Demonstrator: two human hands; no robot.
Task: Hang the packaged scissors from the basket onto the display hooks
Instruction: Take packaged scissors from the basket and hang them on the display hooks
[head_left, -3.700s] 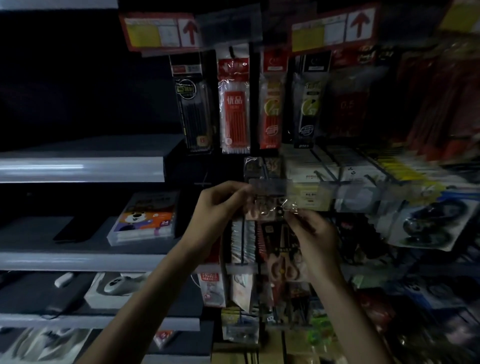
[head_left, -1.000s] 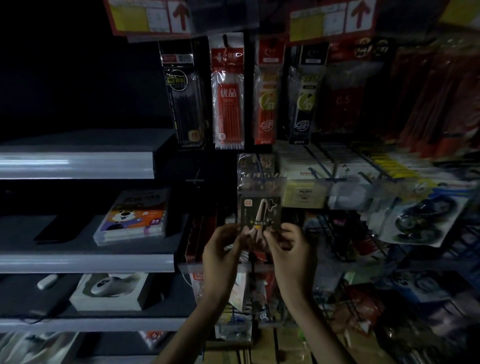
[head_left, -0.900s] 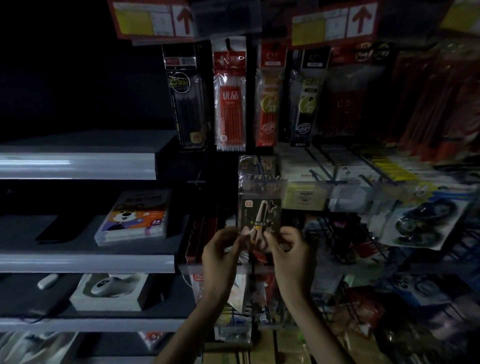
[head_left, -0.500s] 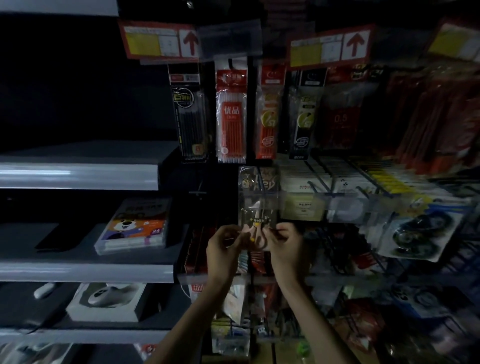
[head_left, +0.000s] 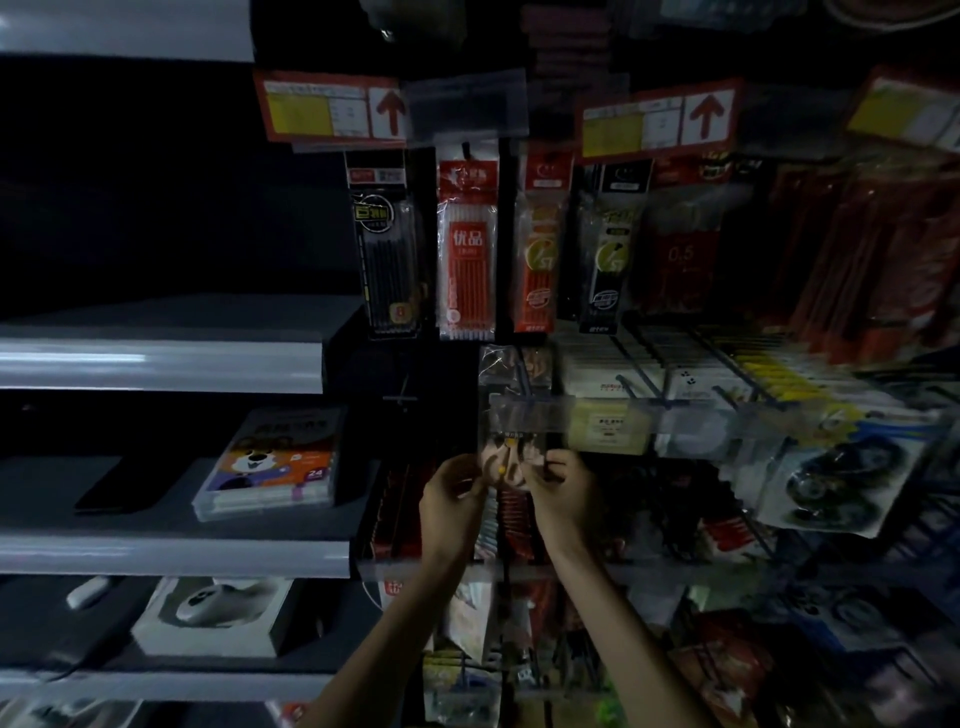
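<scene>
At the middle of a dim stationery display, a person's left hand (head_left: 451, 501) and right hand (head_left: 563, 493) are raised side by side, fingers curled, each pinching a lower corner of the packaged scissors (head_left: 508, 457). The clear pack stands upright between the two hands, with pale pinkish handles and a yellow dot showing through the film. Its top sits behind a clear label holder (head_left: 531, 414) at the front end of a display hook (head_left: 522, 375); whether the pack is threaded on the hook cannot be told. More clear packs hang on the same hook, farther back.

Just above hangs a row of pen refill packs: a black pack (head_left: 387, 249), a red pack (head_left: 467, 244), an orange pack (head_left: 537, 244) and another black pack (head_left: 613, 249). Red price tags (head_left: 332, 106) with up arrows sit above them. To the right, blurred, hang correction tape packs (head_left: 831, 478). To the left run grey shelves (head_left: 161, 358); on one lies a marker box (head_left: 270, 462) with a cartoon dog, and on the shelf below a white box (head_left: 213, 618).
</scene>
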